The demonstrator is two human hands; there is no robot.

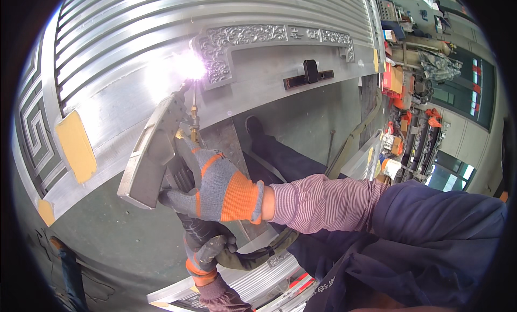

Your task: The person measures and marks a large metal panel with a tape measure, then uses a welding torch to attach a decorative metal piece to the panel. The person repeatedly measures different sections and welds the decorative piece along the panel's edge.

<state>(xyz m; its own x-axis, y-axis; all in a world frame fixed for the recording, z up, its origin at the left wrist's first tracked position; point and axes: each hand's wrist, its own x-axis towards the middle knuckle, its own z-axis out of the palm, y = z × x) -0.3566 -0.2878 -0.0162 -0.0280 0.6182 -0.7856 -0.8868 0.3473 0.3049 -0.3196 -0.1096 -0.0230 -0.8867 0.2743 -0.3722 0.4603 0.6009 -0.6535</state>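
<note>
My right hand (218,182), in a grey and orange knit glove, grips the handle of a hand-held welding gun (151,150) with a wedge-shaped grey metal body. Lower down, my left hand (208,247) closes around the gun's sheathed cable (246,259) near the handle's tail. A brass wire-feed nozzle (194,118) runs along the gun's front. At the tip a bright arc glares, hiding the weld point. It burns at the corner of an embossed scroll trim (250,34) on a silver metal door panel (258,65).
A black handle lock (310,71) sits on the panel. Yellow masking tape (76,146) covers part of its edge. Another metal panel (278,287) lies below. At right are gas cylinders (432,45) and cluttered shelves (420,142). Another person's leg (70,271) shows at lower left.
</note>
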